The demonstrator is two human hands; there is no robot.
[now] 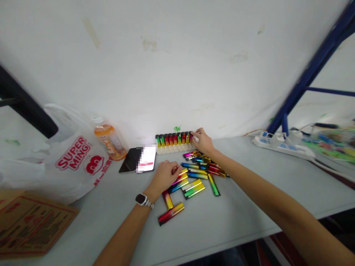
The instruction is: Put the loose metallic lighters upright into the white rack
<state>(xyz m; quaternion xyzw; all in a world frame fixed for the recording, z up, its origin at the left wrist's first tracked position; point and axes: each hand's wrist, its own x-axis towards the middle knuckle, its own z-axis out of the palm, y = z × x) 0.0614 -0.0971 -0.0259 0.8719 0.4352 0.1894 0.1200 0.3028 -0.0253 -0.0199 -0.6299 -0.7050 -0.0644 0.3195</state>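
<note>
as a lighter (pixel 191 138) was pinched by the right hand (pixel 203 141), loose lighters (pixel 181 181) were spread under left fingers (pixel 171 167), grip unclear.

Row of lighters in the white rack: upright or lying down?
Upright: the row of lighters stands side by side in the white rack, dark ends uppermost.

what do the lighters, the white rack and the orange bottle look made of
Lighters: probably plastic with a shiny metallic coating or wrap, given the bright streaks along their colored bodies. White rack: perhaps molded plastic, pale and even in color, but blur leaves it open. Orange bottle: likely clear, glossy plastic, as its wall looks see-through.
</note>
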